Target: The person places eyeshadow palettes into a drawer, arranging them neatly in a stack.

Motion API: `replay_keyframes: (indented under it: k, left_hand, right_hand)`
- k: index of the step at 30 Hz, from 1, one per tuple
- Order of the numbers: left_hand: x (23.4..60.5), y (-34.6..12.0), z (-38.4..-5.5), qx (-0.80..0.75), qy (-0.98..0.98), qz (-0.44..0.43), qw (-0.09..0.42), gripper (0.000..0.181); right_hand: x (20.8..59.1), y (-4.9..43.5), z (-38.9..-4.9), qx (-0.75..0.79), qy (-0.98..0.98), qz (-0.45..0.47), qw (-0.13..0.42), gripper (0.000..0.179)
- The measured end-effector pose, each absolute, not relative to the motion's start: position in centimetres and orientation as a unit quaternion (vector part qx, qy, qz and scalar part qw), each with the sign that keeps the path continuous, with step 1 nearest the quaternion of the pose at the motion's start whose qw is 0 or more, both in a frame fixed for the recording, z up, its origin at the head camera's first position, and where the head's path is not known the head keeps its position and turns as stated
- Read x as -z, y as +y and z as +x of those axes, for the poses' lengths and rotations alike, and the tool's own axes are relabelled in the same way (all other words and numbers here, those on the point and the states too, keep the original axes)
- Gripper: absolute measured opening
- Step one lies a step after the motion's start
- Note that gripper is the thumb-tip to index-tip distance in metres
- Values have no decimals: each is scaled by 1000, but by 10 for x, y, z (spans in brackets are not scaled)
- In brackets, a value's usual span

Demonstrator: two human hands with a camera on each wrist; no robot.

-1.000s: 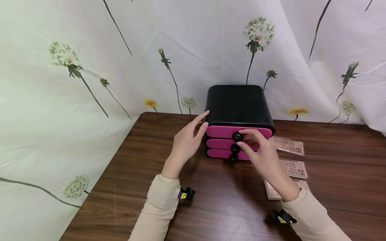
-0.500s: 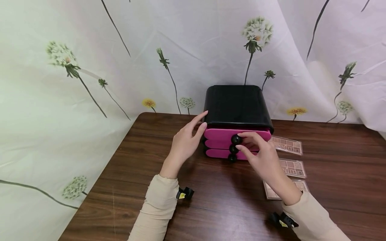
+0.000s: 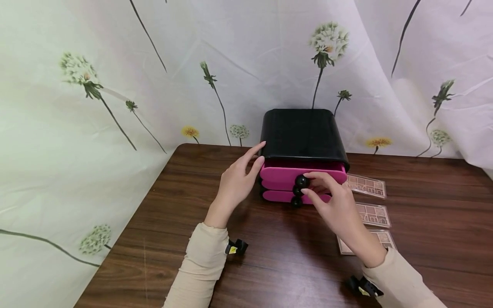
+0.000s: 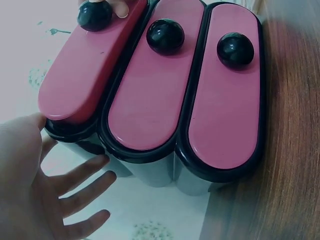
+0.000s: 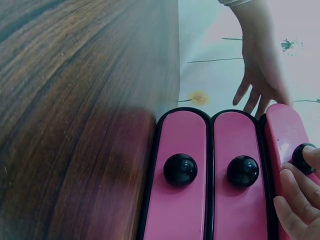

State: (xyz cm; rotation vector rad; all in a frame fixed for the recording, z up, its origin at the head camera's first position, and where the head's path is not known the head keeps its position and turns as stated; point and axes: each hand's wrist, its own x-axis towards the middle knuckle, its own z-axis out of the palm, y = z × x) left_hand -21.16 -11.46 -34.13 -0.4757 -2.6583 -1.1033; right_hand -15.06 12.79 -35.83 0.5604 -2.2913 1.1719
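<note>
A black three-drawer box [image 3: 304,132] with pink drawer fronts and round black knobs stands against the curtain. Its top drawer [image 3: 281,174] juts out slightly, showing a narrow dark gap under the lid. My right hand [image 3: 337,201] pinches the top drawer's knob [image 5: 302,158] between thumb and fingers. My left hand [image 3: 236,182] rests its fingertips at the box's left front edge, fingers fairly straight and spread in the left wrist view. The middle drawer [image 4: 157,90] and bottom drawer [image 4: 226,105] sit flush in their frames.
Three clear-lidded makeup palettes [image 3: 371,215] lie in a column on the wooden table [image 3: 185,205], right of the box and partly behind my right hand and forearm. A white curtain [image 3: 246,64] printed with dandelions hangs along the back and left.
The top drawer has slid out a little toward me, drawn by my right hand on its knob. My left hand stays at the box's left edge.
</note>
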Motion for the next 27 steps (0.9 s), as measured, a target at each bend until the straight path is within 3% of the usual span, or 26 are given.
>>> replay_keyframes:
  k: [27]
  left_hand:
    - [341,-115,-211,370,-910,-156,106,49]
  right_hand:
    - [359,126,-134,-429,-842,204,257,38]
